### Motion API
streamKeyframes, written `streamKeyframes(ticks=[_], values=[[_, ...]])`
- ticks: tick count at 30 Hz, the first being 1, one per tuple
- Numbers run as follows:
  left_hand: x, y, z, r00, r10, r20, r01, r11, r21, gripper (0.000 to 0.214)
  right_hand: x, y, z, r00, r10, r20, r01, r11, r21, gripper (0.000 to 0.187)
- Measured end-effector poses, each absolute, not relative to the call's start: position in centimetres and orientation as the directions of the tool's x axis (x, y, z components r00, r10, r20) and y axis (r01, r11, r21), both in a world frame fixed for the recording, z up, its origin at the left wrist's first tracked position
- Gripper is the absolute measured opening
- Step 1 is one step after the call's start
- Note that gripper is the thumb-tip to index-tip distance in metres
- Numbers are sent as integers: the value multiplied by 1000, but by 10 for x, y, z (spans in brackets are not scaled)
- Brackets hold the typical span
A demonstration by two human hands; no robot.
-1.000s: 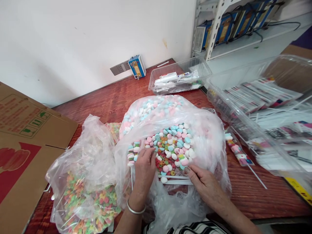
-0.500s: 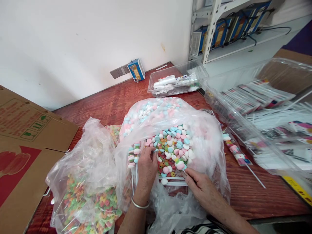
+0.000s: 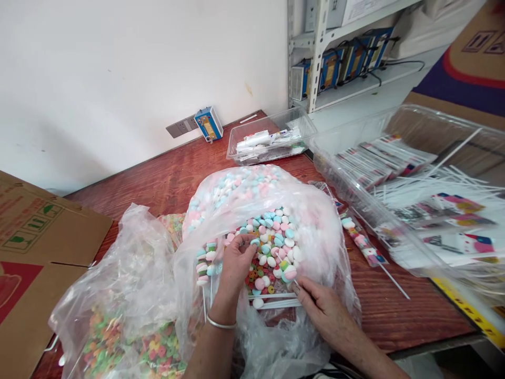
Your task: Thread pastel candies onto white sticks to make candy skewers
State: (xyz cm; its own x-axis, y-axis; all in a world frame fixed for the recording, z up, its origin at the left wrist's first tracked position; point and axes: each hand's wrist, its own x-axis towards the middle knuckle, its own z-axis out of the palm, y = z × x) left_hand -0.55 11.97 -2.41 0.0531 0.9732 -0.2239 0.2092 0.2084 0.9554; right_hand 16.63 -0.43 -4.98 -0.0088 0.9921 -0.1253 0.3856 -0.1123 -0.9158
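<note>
A big clear plastic bag [image 3: 315,231] lies open in front of me, full of pink, blue and white candies [image 3: 278,237] mixed with small coloured rings. My left hand [image 3: 234,266], with a silver bangle on the wrist, reaches into the pile and pinches a blue candy [image 3: 255,242] between its fingertips. My right hand [image 3: 321,308] rests at the bag's near edge, its fingers closed on white sticks [image 3: 276,301] lying there. A stick threaded with candies [image 3: 203,260] stands just left of my left hand.
A second bag of coloured ring candies [image 3: 122,337] sits at the left beside a cardboard box [image 3: 35,252]. A wrapped candy stick [image 3: 363,243] lies on the wooden table to the right. Clear trays [image 3: 394,221] hold sticks and printed wrappers; a smaller tray [image 3: 268,139] stands near the wall.
My left hand has moved a little further into the candy pile and closed its fingertips on a blue candy. The view has swung to the right. My right hand stays on the sticks.
</note>
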Motion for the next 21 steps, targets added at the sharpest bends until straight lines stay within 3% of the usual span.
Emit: streamKeyframes(ticks=[3, 6, 10, 13, 17, 21], values=[[2, 121, -24, 8, 1000, 1, 417, -4, 909, 16, 168, -4, -51, 3, 993, -115, 363, -108, -925, 28], [14, 128, -27, 94, 952, 290, 572, -290, 767, 10, 167, -3, -52, -10, 993, -118, 356, -106, -928, 29], [25, 138, -34, 286, 872, 397, 661, -480, 577, 13, 167, -1, -53, -20, 992, -121, 378, -105, -920, 27], [24, 139, -40, 297, 876, 379, 702, -470, 535, 15, 168, 0, -53, -35, 991, -127, 417, -101, -903, 25], [17, 141, -45, 151, 938, 311, 741, -316, 593, 9, 169, 1, -55, -64, 986, -153, 462, -106, -881, 25], [17, 147, -45, 75, 966, 249, 808, -205, 553, 22, 169, 3, -58, -79, 985, -155, 462, -102, -881, 24]])
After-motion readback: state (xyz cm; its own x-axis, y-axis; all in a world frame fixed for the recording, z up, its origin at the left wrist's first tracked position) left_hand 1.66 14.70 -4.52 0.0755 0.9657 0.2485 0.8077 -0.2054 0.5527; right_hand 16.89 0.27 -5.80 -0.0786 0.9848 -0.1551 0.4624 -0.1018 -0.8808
